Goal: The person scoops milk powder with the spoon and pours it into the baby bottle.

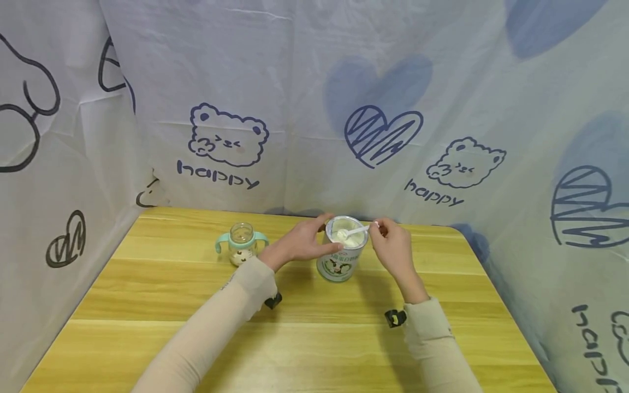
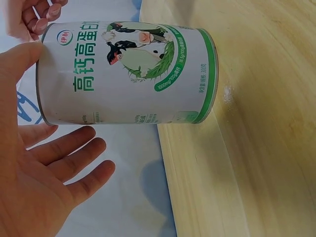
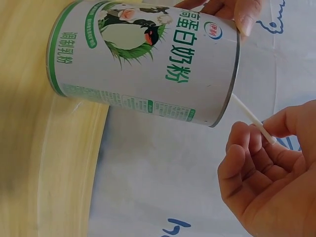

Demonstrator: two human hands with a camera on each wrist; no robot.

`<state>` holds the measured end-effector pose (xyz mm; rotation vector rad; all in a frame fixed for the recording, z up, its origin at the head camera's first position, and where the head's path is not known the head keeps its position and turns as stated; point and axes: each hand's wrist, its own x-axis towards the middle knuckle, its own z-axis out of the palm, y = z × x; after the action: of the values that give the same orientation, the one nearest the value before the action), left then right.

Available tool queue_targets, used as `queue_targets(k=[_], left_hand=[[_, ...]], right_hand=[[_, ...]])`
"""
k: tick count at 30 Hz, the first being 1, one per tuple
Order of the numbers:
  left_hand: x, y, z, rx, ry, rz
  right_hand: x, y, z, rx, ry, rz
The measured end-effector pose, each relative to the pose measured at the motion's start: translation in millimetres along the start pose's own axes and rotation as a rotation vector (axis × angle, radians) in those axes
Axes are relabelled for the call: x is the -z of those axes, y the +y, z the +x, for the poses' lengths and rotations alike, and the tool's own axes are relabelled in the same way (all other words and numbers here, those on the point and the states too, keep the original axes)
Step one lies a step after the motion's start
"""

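Observation:
An open milk powder can (image 1: 339, 265), white with green print and a cow picture, stands on the table with pale powder inside. My left hand (image 1: 309, 240) holds it near the top, the thumb at the rim and the fingers around the far side. A white scoop (image 1: 357, 231) dips into the powder. Its handle (image 3: 252, 116) is pinched between thumb and fingers of my right hand (image 1: 393, 245), just right of the rim. To the left of the can is a lidless baby bottle (image 1: 242, 234) with mint-green handles and pale contents low inside.
The wooden table (image 1: 314, 338) runs back to a white cloth (image 1: 295, 82) printed with bears and hearts. More cloth hangs at both sides. A small spill of white powder (image 2: 227, 94) lies by the can's base.

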<state>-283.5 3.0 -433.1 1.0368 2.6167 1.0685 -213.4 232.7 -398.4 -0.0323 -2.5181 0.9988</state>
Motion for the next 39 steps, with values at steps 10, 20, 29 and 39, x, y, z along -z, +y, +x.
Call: queue_targets(k=[10,20,29,39], left_hand=[[3.7,1.2,-0.8,0.011,0.015,-0.002],[9.9,2.9,-1.8,0.001,0.043,0.018],[21.9,-0.5,-8.5,0.047,0.066,0.046],[41.4,-9.0,-23.4,0.081,0.115,0.066]], right_hand=[[7.2,-4.0,2.3,-0.059,-0.018,0.069],[11.5,-7.0,4.8,-0.066,-0.007,0.11],[9.6,-13.8,8.7,-0.036,0.017,0.15],[0.8,-29.8,13.1,-0.031,0.019,0.202]])
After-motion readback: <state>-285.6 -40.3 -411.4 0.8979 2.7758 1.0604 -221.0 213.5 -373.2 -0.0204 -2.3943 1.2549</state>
